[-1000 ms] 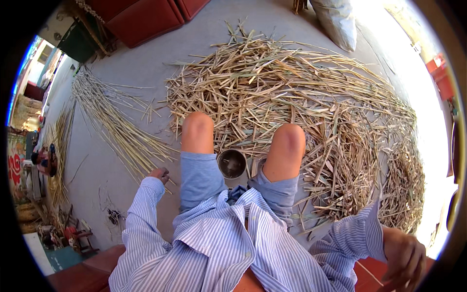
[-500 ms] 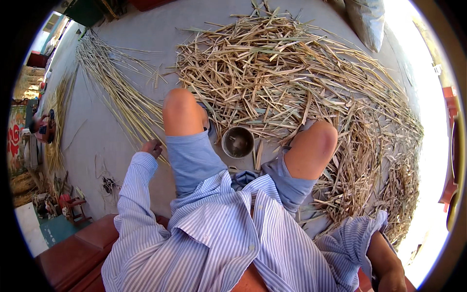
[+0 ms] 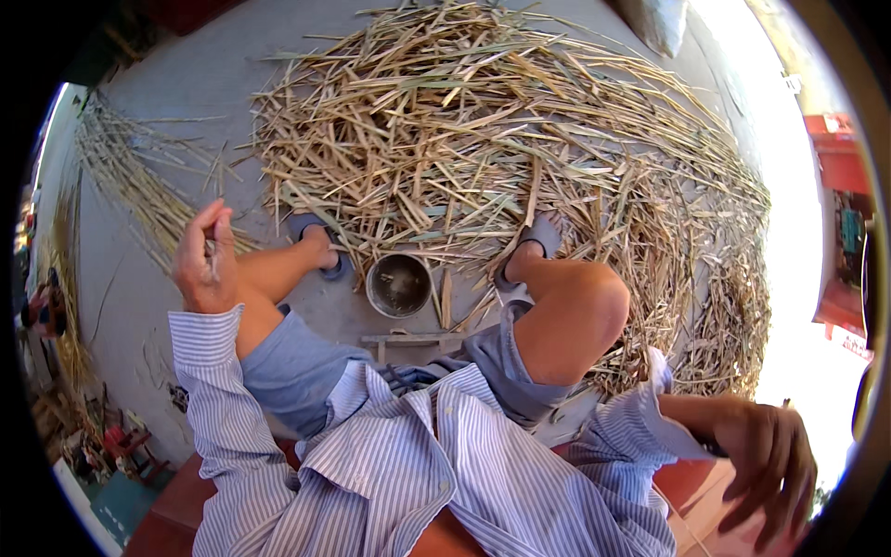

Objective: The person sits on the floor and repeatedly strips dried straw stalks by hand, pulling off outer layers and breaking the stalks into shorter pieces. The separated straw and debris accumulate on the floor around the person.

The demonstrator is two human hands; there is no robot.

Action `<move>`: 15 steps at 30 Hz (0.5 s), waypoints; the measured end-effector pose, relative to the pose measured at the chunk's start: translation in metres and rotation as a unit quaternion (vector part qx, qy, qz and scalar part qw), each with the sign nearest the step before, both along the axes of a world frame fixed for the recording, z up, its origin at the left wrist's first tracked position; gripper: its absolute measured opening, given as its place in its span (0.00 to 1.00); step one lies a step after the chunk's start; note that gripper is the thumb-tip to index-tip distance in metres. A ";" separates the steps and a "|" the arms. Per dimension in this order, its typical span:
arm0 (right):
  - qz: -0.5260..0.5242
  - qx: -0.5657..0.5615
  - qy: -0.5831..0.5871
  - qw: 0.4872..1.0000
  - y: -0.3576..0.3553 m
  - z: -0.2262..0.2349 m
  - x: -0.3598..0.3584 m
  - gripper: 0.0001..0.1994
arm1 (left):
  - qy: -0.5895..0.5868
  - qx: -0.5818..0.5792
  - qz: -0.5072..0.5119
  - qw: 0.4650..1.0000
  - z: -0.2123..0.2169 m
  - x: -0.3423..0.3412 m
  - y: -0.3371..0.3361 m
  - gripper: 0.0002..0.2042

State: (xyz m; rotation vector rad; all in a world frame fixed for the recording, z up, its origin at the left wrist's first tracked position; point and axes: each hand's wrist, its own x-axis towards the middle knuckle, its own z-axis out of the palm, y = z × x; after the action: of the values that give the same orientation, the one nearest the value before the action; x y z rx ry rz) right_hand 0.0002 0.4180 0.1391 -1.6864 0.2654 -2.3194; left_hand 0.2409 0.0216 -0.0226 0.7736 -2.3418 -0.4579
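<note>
We are viewing the floor (image 3: pixel 353 325) between two splayed knees. The left hand (image 3: pixel 208 265) is hovering beside the lower end of the stalk bundle (image 3: pixel 139 181), palm turned inward. Its fingers are bunching upward, close to the thumb; we are not able to tell whether they are pinching a thin stem, since loose stems are lying just behind the tips. The right hand (image 3: pixel 766 455) is hanging well out to the side, its fingers loosely spread and bearing nothing that we are seeing. The leaf pile (image 3: pixel 408 148) is spreading across the floor ahead of the feet.

We are noting the following risks:

1. Tangling. Stalks in the bundle are crossing one another; a hard pull on one could drag or snap its neighbours.

2. Tipping. The metal bowl (image 3: pixel 398 285) is standing between the shoes (image 3: pixel 336 269); a shifting foot could knock it over.

3. Crushing. The right foot's shoe is sitting at the pile's edge; a careless step could flatten or scatter pieces.

4. Snagging. The right cuff (image 3: pixel 682 432) is flaring wide; a low sweep could catch loose pieces.
</note>
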 end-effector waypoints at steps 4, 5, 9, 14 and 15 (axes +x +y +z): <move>-0.280 0.308 -0.299 0.859 0.013 -0.128 -0.089 0.16 | -0.205 0.145 -0.180 0.951 -0.110 -0.070 0.057 0.15; -0.387 0.430 -0.334 0.744 0.010 -0.172 -0.109 0.13 | -0.271 0.151 -0.222 0.924 -0.146 -0.074 0.068 0.17; -0.388 0.614 -0.366 0.582 0.000 -0.307 -0.154 0.11 | -0.432 0.180 -0.263 0.843 -0.277 -0.059 0.127 0.20; -0.324 0.794 -0.127 0.498 -0.038 -0.395 -0.199 0.13 | -0.492 0.163 -0.293 0.803 -0.315 -0.052 0.154 0.16; -0.331 0.815 -0.060 0.472 -0.046 -0.417 -0.210 0.13 | -0.502 0.143 -0.296 0.800 -0.320 -0.053 0.154 0.16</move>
State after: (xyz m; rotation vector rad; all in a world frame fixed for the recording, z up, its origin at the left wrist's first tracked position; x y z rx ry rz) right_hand -0.2101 0.3724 -0.2776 -0.2410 2.3593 -1.0215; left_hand 0.1881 0.1754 -0.3430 0.4034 -3.6148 -0.8220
